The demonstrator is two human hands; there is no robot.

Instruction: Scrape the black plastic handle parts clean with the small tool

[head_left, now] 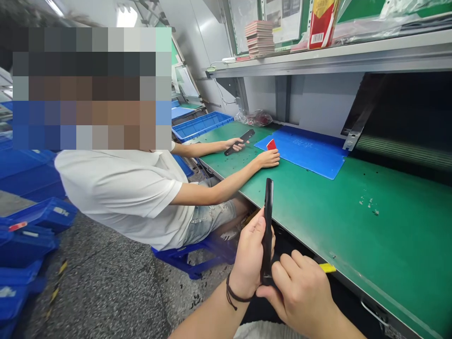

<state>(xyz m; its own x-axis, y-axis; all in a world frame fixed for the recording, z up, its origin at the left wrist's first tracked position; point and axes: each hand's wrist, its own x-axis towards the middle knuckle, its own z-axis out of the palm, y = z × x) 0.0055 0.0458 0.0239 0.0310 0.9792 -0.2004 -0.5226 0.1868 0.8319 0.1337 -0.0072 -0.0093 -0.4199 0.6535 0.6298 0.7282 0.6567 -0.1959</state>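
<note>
My left hand (pixel 250 252) is wrapped round a long, slim black plastic part (pixel 268 221), holding it upright in front of the table's near edge. My right hand (pixel 303 285) is closed at the lower end of that part, its thumb against or very near it. Out of the right fist sticks the flat end of a yellow tool (pixel 327 268); its working end is hidden by the fingers. A dark cord bracelet circles my left wrist.
On the left a seated co-worker (pixel 123 193) holds a similar black part (pixel 240 142) and a red piece (pixel 271 144). A blue sheet (pixel 303 148) and small scraps lie on the green table (pixel 388 245). Blue bins (pixel 31 226) stand at left; a shelf (pixel 318 59) hangs above.
</note>
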